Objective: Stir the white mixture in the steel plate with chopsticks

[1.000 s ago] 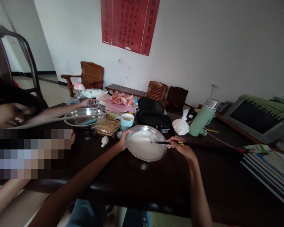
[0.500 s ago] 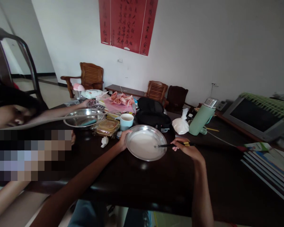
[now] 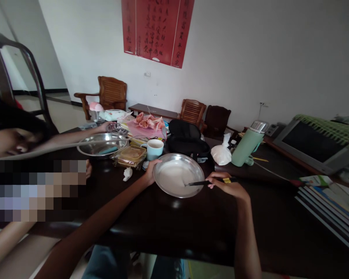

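A round metal basin (image 3: 177, 159) stands on the dark table in front of me, with a whitish, milky mixture (image 3: 173, 177) inside. My left hand (image 3: 150, 174) grips its left rim, the thumb on the edge and the other fingers mostly hidden. Between the fingers of my right hand (image 3: 222, 183) are black chopsticks (image 3: 197, 183) with yellow bands near the back end. Their tips reach over the right rim into the mixture. Just behind my left hand stands a light blue mug (image 3: 155, 151).
A tied bag of white powder (image 3: 222, 154) and a green thermos (image 3: 247, 145) stand right of the basin. Behind it lies an open black case (image 3: 187, 141). Another person leans in at left, near a second metal basin (image 3: 87, 152). Books (image 3: 331, 211) are stacked at right.
The chopstick tips have shifted a little left and toward me within the mixture, and my right hand has moved slightly left with them. My left hand stays on the rim.
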A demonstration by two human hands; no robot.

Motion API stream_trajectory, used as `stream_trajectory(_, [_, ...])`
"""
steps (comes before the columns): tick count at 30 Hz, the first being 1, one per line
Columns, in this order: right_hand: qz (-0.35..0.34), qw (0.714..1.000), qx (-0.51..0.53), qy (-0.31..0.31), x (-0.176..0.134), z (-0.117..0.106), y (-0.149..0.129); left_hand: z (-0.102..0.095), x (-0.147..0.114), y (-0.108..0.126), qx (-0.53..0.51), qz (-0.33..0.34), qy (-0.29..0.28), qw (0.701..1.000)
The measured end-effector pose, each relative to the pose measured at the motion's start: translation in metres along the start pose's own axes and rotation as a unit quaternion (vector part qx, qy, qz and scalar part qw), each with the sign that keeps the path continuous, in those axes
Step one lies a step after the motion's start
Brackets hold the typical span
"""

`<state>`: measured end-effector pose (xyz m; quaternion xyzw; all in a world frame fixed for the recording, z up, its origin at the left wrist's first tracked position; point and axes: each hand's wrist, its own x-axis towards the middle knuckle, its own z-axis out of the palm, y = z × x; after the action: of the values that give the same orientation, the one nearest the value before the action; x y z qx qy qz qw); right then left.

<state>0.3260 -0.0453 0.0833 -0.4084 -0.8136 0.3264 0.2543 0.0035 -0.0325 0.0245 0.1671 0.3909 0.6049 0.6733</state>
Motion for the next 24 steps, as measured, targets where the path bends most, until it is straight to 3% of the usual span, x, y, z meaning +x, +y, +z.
stream_trajectory(3, [-0.034,0.999,0.007,-0.025,0.008,0.018,-0.006,0.002,-0.003,0.001,0.000,0.002,-0.001,1.000])
stream_trajectory(5, [-0.043,0.999,-0.003,0.006,0.013,0.025,-0.007,0.002,-0.004,0.001,0.000,0.005,0.004,1.000])
stream_trajectory(9, [-0.005,0.997,-0.034,0.064,0.007,0.009,-0.001,0.002,-0.004,0.001,0.005,0.003,0.007,1.000])
stream_trajectory(12, [0.004,1.000,-0.012,0.013,0.000,0.000,-0.002,0.000,-0.002,0.000,0.006,0.003,0.008,1.000])
stream_trajectory(14, [-0.009,1.000,0.005,-0.025,0.002,0.006,-0.006,0.000,-0.001,-0.001,0.004,0.005,0.008,1.000])
stream_trajectory(17, [-0.041,0.999,-0.004,-0.001,0.010,0.018,-0.009,-0.001,-0.001,-0.001,0.006,0.006,-0.003,1.000])
stream_trajectory(20, [-0.036,0.998,-0.037,0.046,0.009,0.012,-0.005,-0.002,-0.001,-0.001,0.007,0.009,-0.008,1.000])
stream_trajectory(24, [-0.007,1.000,-0.022,0.013,-0.001,-0.001,-0.002,-0.003,0.000,-0.001,0.007,0.006,-0.002,1.000])
